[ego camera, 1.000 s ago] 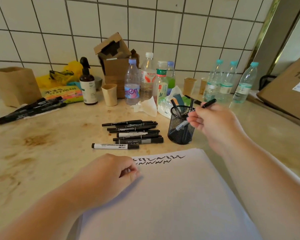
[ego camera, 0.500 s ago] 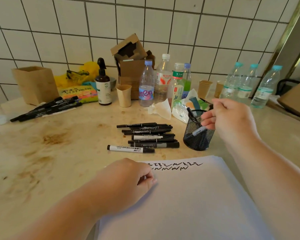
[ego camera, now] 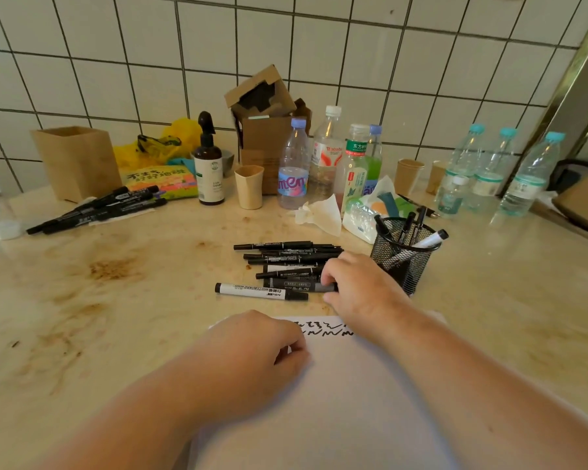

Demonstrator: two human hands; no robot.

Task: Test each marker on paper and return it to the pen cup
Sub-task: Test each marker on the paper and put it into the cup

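A white sheet of paper (ego camera: 336, 401) lies in front of me, with black test scribbles (ego camera: 323, 329) along its top edge. My left hand (ego camera: 252, 357) rests as a closed fist on the sheet's upper left corner. Beyond the paper is a pile of several black markers (ego camera: 286, 256), with a white whiteboard marker (ego camera: 252, 290) nearest me. My right hand (ego camera: 360, 290) is down on the pile, fingers and thumb pinching the right end of a grey-black marker (ego camera: 292, 285) that lies on the counter. The black mesh pen cup (ego camera: 401, 262) stands right of the pile and holds several markers.
A second bunch of black markers (ego camera: 99, 210) lies far left by a wooden box (ego camera: 75, 161). Along the tiled wall stand a spray bottle (ego camera: 210, 171), a paper cup (ego camera: 249, 191), a cardboard box (ego camera: 265, 137), water bottles (ego camera: 294, 171) and crumpled tissue (ego camera: 319, 215).
My right hand has left the pen cup without the marker it held and dropped left onto the pile, closing on the grey-black marker. My left hand has stayed on the paper.
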